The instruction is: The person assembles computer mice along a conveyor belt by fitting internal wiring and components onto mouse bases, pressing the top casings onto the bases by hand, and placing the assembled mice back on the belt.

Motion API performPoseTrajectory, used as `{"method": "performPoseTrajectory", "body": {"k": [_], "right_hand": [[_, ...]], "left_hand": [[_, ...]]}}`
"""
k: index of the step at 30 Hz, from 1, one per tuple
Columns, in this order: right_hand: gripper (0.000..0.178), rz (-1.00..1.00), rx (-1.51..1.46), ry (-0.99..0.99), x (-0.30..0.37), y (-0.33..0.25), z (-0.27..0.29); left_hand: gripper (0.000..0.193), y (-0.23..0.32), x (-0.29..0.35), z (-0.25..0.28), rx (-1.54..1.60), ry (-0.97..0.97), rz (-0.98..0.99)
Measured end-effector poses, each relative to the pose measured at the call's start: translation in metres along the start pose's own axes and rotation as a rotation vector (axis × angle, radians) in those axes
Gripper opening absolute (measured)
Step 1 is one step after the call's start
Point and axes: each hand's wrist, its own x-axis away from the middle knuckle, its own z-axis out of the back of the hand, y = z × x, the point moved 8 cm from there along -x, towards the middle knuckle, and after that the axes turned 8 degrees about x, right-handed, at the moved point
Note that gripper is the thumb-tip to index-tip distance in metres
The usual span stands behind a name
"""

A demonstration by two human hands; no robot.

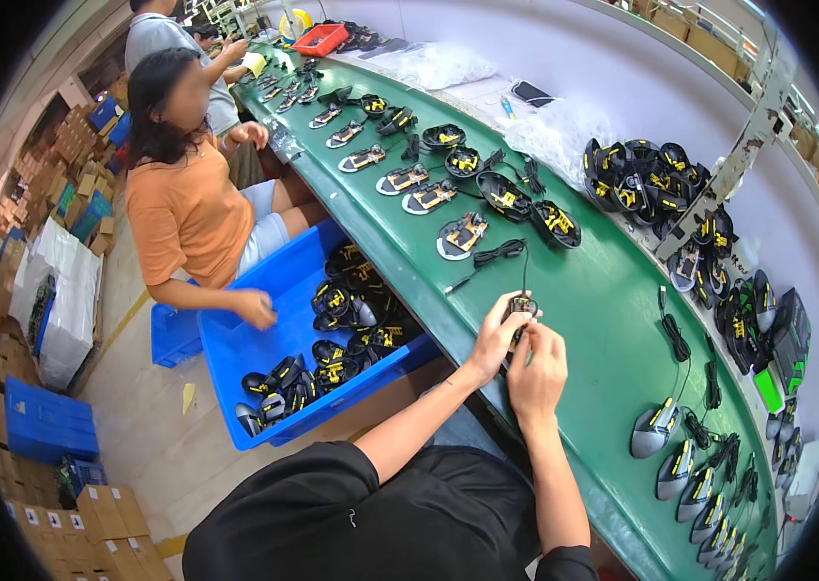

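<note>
I hold a small black mouse body (522, 308) between both hands, just above the green belt (613, 310) in front of me. My left hand (495, 339) cups it from the near left side, fingers closed round its edge; my right hand (537, 366) comes in from below, fingertips pinched on its near end. Its thin black cable (499, 255) trails away from my knuckles, ending in a bundled coil beyond them.

I judge the piece light and stiff, a hard plastic shell, a little slick, with exposed innards that look fragile, so the outer rim is the place to grip, not the middle. The cable is limp and could snag.

Further out from my fingers lie open mouse halves (461, 235); to my left a blue bin (279, 334) holds more.
</note>
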Motion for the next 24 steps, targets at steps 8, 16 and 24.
{"method": "performPoseTrajectory", "body": {"k": [8,16,24], "right_hand": [[0.024,0.096,0.037,-0.075,0.004,-0.012,-0.013],[0.028,-0.078,-0.282,-0.108,0.006,0.008,-0.014],[0.013,-0.229,-0.398,0.013,-0.001,0.027,0.001]], "left_hand": [[0.039,0.006,0.002,0.003,0.272,0.092,0.025],[0.030,0.002,0.001,0.009,0.401,0.112,0.070],[0.028,0.013,-0.003,0.004,0.473,0.066,0.050]]}}
